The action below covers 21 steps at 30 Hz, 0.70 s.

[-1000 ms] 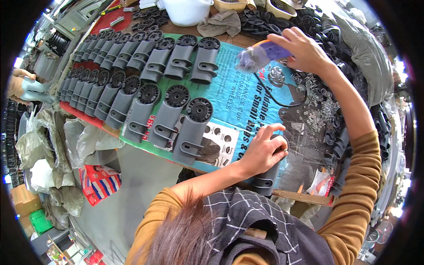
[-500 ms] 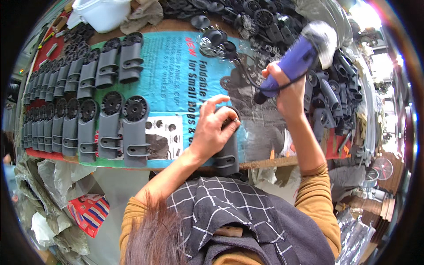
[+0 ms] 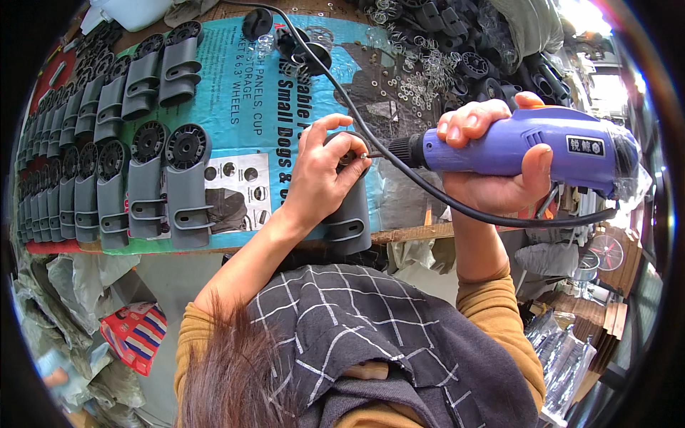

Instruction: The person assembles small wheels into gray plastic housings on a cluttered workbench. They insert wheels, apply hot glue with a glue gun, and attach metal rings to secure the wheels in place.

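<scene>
My left hand (image 3: 320, 172) is closed on the round upper end of a grey plastic bracket (image 3: 349, 227), which lies near the table's front edge. A small metal screw (image 3: 364, 156) stands out at the fingertips of that hand. In my right hand (image 3: 492, 191) is a purple electric screwdriver (image 3: 528, 148), held level with fingers over the top and thumb along the near side. Its bit points left at the screw; whether the two touch, I cannot tell. The black power cord (image 3: 421, 187) loops across in front of the bit and under the tool.
Two rows of similar grey brackets (image 3: 187, 189) stand on the left. Black round caps (image 3: 314, 57) and scattered metal washers (image 3: 412, 93) lie at the back, beside a heap of dark plastic parts (image 3: 478, 64). A printed blue sheet (image 3: 228, 78) covers the table. A white tub (image 3: 132, 11) sits far left.
My right hand has brought the screwdriver down and turned it from upright to level, bit towards the screw. My left hand keeps its hold on the bracket. The whole view has shifted slightly.
</scene>
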Available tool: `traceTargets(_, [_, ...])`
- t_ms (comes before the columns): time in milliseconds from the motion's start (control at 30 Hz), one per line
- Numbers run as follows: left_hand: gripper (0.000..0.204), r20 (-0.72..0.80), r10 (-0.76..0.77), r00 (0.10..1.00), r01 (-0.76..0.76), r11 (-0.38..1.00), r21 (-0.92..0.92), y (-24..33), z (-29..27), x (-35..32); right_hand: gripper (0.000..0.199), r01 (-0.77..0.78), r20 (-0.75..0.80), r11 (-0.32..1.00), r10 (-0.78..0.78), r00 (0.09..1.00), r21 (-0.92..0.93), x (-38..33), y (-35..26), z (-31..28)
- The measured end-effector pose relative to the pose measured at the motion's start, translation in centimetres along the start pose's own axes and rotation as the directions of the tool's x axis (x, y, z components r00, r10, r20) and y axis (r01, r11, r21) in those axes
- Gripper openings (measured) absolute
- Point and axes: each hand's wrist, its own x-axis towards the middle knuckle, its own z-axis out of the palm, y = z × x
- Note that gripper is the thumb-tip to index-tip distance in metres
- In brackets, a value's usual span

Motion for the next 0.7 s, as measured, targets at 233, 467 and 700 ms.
traceTargets(233, [0.016, -0.027, 0.083, 0.996, -0.081, 0.994, 0.072, -0.1, 0.0, 0.0, 0.060, 0.002, 0.032, 0.997, 0.000, 0.999, -0.073, 0.2, 0.7, 0.3])
traceTargets(467, [0.019, -0.049, 0.107, 0.993, -0.104, 0.993, 0.064, -0.2, 0.1, 0.0, 0.062, -0.010, 0.053, 0.989, 0.019, 0.998, -0.150, -0.3, 0.5, 0.9])
traceTargets(700, [0.029, -0.053, 0.004, 0.999, -0.004, 1.000, -0.008, -0.5, 0.3, -0.1, 0.068, 0.031, 0.138, 0.978, -0.002, 0.990, -0.207, -1.1, 0.9, 2.2])
